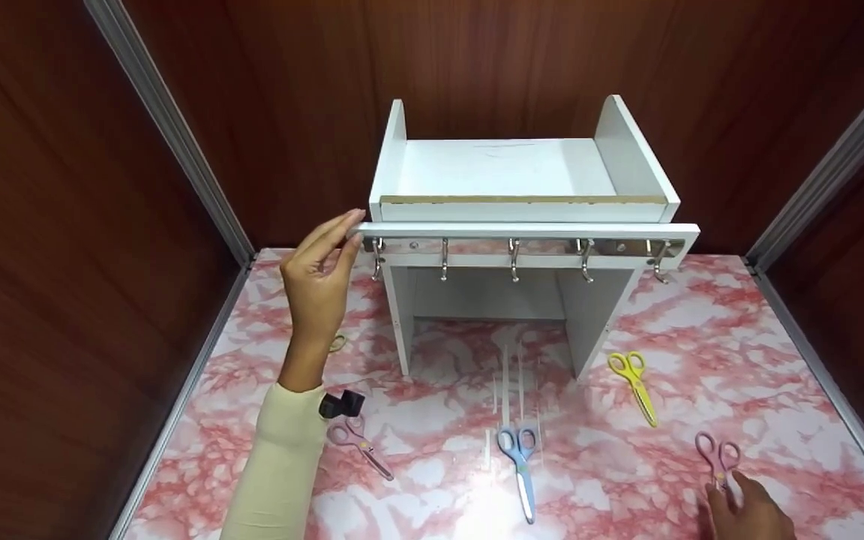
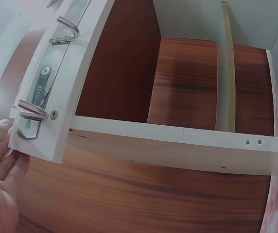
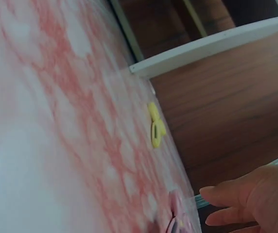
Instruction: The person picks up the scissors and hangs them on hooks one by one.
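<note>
A white shelf unit [image 1: 623, 289] stands on the table with a hook rail [image 1: 477, 229] across its front; metal hooks [image 1: 514, 259] hang along the rail. My left hand [image 1: 321, 274] pinches the rail's left end between thumb and fingers. In the left wrist view, that hand [image 2: 0, 177] is around the rail's corner beside a hook [image 2: 32, 110]. Low on the right, my right hand [image 1: 751, 510] is at the blade end of pink-purple scissors [image 1: 718, 454]. Its fingers [image 3: 226, 196] look extended and apart in the right wrist view; whether they touch the scissors is unclear.
Yellow scissors [image 1: 633, 382] lie right of the unit and blue scissors [image 1: 520, 465] in front of it. Another pink pair [image 1: 361, 442] lies near my left forearm; a yellow handle loop [image 1: 337, 343] shows behind the wrist. Wood-look panels [image 1: 42, 262] enclose the marbled table [image 1: 432, 427].
</note>
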The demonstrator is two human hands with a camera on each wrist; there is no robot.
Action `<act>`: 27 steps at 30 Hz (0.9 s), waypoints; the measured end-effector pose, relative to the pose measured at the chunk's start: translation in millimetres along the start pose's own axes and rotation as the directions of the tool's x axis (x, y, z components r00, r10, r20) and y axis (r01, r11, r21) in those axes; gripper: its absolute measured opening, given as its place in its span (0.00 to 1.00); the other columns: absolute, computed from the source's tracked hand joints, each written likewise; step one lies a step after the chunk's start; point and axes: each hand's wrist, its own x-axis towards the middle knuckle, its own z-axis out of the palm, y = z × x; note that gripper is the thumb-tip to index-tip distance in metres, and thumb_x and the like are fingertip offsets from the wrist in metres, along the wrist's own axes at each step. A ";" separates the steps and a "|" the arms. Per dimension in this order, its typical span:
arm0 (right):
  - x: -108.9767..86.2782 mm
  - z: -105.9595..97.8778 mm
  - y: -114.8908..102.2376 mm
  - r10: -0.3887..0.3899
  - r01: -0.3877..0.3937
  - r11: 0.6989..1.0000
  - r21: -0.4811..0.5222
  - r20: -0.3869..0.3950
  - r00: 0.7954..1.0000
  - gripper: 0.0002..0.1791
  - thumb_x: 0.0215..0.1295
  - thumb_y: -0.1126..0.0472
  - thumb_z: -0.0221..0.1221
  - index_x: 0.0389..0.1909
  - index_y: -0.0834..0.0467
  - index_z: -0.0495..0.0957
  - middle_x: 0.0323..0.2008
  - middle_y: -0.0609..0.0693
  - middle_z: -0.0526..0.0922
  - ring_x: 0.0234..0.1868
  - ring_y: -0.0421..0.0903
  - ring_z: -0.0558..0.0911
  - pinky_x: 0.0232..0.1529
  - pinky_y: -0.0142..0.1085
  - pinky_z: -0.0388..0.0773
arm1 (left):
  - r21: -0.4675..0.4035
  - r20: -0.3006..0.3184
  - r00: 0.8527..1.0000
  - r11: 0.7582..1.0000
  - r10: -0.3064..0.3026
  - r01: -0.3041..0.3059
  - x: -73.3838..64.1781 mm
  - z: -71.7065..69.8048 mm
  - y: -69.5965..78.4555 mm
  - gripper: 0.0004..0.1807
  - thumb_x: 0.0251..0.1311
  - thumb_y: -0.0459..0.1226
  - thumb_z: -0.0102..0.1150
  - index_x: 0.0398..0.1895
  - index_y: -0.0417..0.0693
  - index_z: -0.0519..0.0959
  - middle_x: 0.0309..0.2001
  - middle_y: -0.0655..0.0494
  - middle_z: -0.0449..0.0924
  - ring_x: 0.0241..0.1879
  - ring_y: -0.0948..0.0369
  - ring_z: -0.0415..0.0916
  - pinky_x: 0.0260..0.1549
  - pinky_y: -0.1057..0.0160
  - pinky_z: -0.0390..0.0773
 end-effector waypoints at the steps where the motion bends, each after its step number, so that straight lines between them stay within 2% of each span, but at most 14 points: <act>1: 1.3 0.4 0.9 0.005 -0.005 1.000 -0.002 -0.005 1.000 0.28 0.62 0.55 0.58 0.54 0.73 0.70 0.48 0.71 0.75 0.47 0.69 0.75 0.46 0.59 0.71 | 0.006 -0.004 1.000 1.000 0.002 -0.002 0.2 0.6 -0.5 0.13 0.52 0.21 0.62 0.43 0.31 0.82 0.43 0.42 0.83 0.42 0.51 0.81 0.30 0.72 0.79; 4: 6.4 0.8 2.2 0.043 -0.043 0.999 -0.006 0.009 0.999 0.28 0.61 0.54 0.58 0.54 0.72 0.71 0.48 0.71 0.76 0.47 0.69 0.74 0.46 0.59 0.71 | 0.006 -0.013 1.000 1.000 -0.010 0.010 0.6 2.6 -2.2 0.12 0.52 0.21 0.62 0.42 0.31 0.82 0.42 0.42 0.83 0.40 0.52 0.81 0.29 0.73 0.79; 8: 12.2 0.8 1.8 0.103 -0.102 0.994 -0.035 0.040 0.994 0.29 0.60 0.52 0.59 0.54 0.71 0.71 0.48 0.71 0.76 0.45 0.69 0.75 0.45 0.59 0.71 | -0.016 -0.017 0.999 0.999 -0.032 0.032 0.9 4.9 -4.0 0.11 0.52 0.21 0.63 0.41 0.31 0.82 0.41 0.41 0.83 0.40 0.52 0.81 0.35 0.69 0.81; 11: 15.2 1.1 0.9 0.130 -0.128 0.991 -0.044 0.041 0.991 0.30 0.58 0.51 0.61 0.52 0.71 0.72 0.46 0.71 0.77 0.44 0.69 0.75 0.44 0.59 0.71 | -0.023 -0.021 0.999 0.999 -0.033 0.033 1.5 5.9 -4.7 0.11 0.51 0.21 0.63 0.39 0.30 0.83 0.40 0.41 0.83 0.39 0.52 0.81 0.35 0.68 0.81; 15: 18.0 2.7 -1.1 0.147 -0.144 0.988 -0.054 0.048 0.988 0.30 0.57 0.50 0.62 0.51 0.70 0.72 0.44 0.71 0.77 0.44 0.69 0.75 0.43 0.60 0.71 | -0.011 -0.020 1.000 1.000 0.007 -0.008 2.0 5.4 -6.8 0.10 0.50 0.20 0.63 0.37 0.30 0.83 0.38 0.40 0.83 0.39 0.51 0.81 0.35 0.68 0.80; 21: 22.5 4.6 -1.9 0.121 -0.114 0.991 -0.072 0.103 0.987 0.35 0.55 0.46 0.63 0.51 0.72 0.70 0.40 0.76 0.72 0.44 0.72 0.72 0.44 0.60 0.69 | 0.015 -0.022 0.995 0.995 0.100 -0.100 1.4 4.2 -12.7 0.09 0.48 0.19 0.64 0.35 0.30 0.84 0.38 0.40 0.83 0.39 0.50 0.81 0.39 0.64 0.81; 24: 24.5 5.7 -2.4 0.131 -0.123 0.989 -0.077 0.122 0.984 0.33 0.55 0.46 0.64 0.49 0.71 0.71 0.36 0.72 0.73 0.42 0.70 0.73 0.42 0.58 0.70 | 0.019 -0.019 0.992 0.992 0.126 -0.125 -0.5 4.4 -22.1 0.09 0.49 0.21 0.64 0.35 0.33 0.85 0.38 0.43 0.84 0.40 0.53 0.81 0.41 0.63 0.81; 27: 26.9 8.3 -3.3 0.177 -0.164 0.982 -0.092 0.144 0.974 0.31 0.55 0.48 0.64 0.46 0.70 0.71 0.33 0.68 0.74 0.41 0.66 0.75 0.40 0.56 0.71 | 0.024 -0.008 0.990 0.990 0.138 -0.138 -2.7 4.5 -33.8 0.10 0.51 0.24 0.64 0.37 0.38 0.85 0.40 0.48 0.84 0.42 0.56 0.81 0.42 0.61 0.81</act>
